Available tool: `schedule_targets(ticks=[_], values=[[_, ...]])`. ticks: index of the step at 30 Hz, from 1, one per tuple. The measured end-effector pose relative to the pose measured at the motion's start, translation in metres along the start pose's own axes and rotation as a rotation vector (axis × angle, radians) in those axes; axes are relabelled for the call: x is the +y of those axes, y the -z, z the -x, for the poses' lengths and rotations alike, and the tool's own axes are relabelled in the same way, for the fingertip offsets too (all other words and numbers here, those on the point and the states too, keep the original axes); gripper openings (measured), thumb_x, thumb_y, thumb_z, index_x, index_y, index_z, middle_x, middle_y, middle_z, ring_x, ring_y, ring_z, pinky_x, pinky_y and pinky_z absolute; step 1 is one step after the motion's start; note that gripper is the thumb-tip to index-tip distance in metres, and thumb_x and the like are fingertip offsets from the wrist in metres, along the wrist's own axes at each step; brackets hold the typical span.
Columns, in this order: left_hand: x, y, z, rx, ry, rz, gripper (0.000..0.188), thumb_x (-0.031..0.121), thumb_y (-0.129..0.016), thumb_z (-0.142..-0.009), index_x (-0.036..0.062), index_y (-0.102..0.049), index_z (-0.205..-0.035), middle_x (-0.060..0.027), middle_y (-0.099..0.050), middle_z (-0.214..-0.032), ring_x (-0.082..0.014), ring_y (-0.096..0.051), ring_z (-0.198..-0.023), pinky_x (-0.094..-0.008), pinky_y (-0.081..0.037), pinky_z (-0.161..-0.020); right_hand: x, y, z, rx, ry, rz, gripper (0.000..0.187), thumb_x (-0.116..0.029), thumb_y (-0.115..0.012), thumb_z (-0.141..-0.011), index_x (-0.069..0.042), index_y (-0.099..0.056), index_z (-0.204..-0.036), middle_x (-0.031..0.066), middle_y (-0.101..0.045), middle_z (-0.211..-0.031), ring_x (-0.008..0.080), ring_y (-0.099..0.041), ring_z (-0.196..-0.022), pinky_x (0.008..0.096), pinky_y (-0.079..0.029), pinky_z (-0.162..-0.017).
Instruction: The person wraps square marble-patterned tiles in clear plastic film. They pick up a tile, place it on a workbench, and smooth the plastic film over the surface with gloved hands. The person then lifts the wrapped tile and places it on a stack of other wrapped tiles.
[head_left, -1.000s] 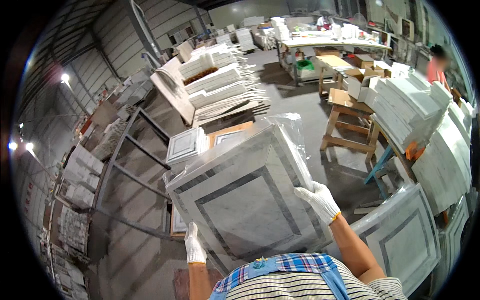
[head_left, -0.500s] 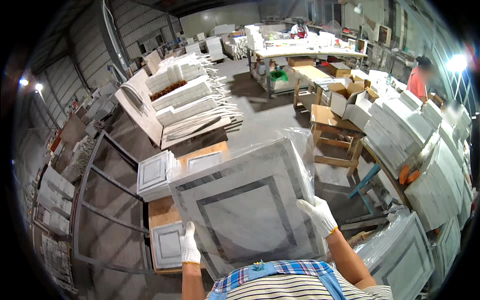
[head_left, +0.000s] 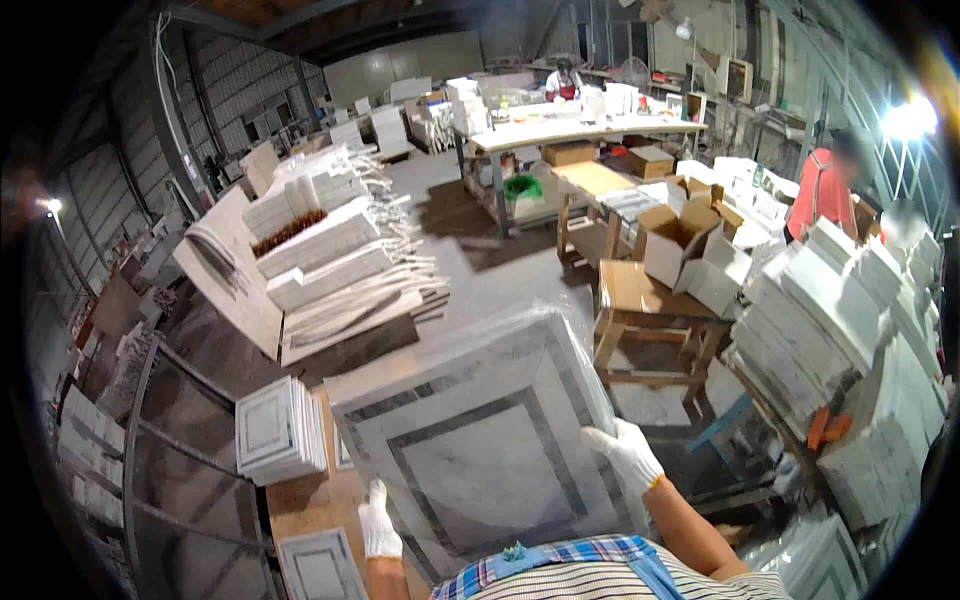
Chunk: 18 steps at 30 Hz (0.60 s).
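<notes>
Near centre, against the apron (head_left: 610,547), a marble-look panel (head_left: 490,465) with dark banding is grasped by left hand (head_left: 380,528) and right hand (head_left: 628,456) at opposite edges, most fingers hidden behind. It looks heavy, stiff and chip-prone, slick under clear film (head_left: 572,318); both side edges, held low, should suit.

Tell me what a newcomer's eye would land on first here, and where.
Probably the big pale panel with its dark grey border, lower centre, held at its sides by the white-gloved left hand and right hand. Next, likely the glaring lamp at upper right, then the stacked pale slabs below it.
</notes>
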<state>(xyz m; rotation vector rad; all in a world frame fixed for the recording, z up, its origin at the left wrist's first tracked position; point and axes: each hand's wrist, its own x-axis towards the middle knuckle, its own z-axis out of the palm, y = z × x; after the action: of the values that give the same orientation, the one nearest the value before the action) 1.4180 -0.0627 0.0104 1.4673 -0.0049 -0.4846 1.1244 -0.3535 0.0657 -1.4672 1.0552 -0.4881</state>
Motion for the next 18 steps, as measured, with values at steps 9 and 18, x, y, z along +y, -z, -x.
schedule_targets(ticks=[9, 18], values=[[0.006, -0.149, -0.109, 0.09, 0.124, -0.176, 0.041, 0.04, -0.068, -0.096, -0.0004, -0.06, -0.095, -0.0014, -0.052, -0.09, -0.0117, -0.045, -0.085, -0.0331, -0.042, -0.076, -0.026, 0.048, -0.174, 0.022, -0.108, 0.018, 0.055, -0.045, -0.076, -0.085, 0.004, -0.068, -0.11, 0.0044, -0.068, -0.09, 0.0112, -0.057, -0.082, 0.0294, -0.047, -0.075], [0.026, -0.238, -0.221, 0.146, 0.116, -0.147, 0.064, 0.048, -0.067, -0.095, -0.0069, -0.053, -0.124, -0.0131, -0.056, -0.126, -0.0205, -0.049, -0.115, -0.0382, -0.038, -0.103, -0.081, 0.048, -0.333, -0.054, -0.049, -0.031, 0.047, -0.04, -0.077, -0.085, 0.001, -0.069, -0.105, -0.0013, -0.061, -0.087, 0.0079, -0.049, -0.08, 0.0259, -0.043, -0.072]])
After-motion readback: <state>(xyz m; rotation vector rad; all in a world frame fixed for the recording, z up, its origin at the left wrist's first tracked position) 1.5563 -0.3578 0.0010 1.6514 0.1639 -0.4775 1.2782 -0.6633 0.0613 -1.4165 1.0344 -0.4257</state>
